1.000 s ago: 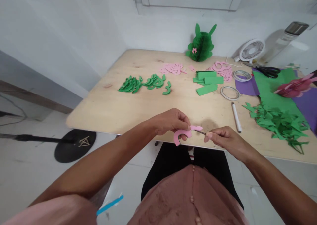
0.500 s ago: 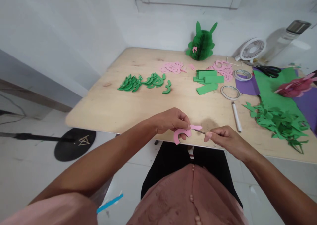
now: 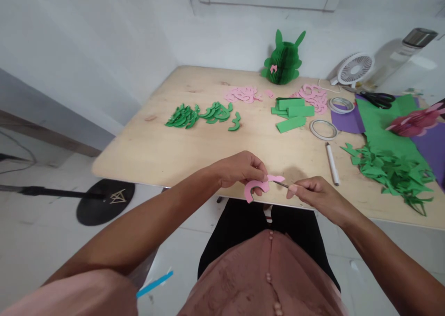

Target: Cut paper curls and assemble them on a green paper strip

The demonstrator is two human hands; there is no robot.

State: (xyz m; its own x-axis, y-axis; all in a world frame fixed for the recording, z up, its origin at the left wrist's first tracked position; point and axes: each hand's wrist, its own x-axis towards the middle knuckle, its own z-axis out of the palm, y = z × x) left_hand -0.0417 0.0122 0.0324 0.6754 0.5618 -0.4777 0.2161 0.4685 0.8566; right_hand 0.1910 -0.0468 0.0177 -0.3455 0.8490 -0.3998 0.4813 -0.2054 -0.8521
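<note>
Close to the table's front edge, my left hand (image 3: 245, 171) pinches a curved pink paper cutout (image 3: 252, 187). My right hand (image 3: 309, 190) is closed on a thin dark tool (image 3: 281, 184), whose tip meets the cutout's right end; its exact kind is too small to tell. Beyond my hands lie green scalloped cutouts (image 3: 182, 117) in overlapping rows, with one separate green piece (image 3: 235, 122). Folded green paper strips (image 3: 295, 112) are piled to the right of these. Pink cutouts (image 3: 241, 94) form one heap, and a second pink heap (image 3: 314, 98) lies behind the strips.
A green paper honeycomb figure (image 3: 283, 63) stands by the wall. Toward the right are tape rolls (image 3: 323, 130), a white marker (image 3: 332, 164), green scraps (image 3: 389, 170), black-handled scissors (image 3: 377, 99), a small white fan (image 3: 355, 70) and a bottle (image 3: 396, 58). A round black stand base (image 3: 104, 202) rests on the floor.
The pink cutout has shifted very slightly to the right in my hands. Otherwise both hands keep nearly the same place and grip.
</note>
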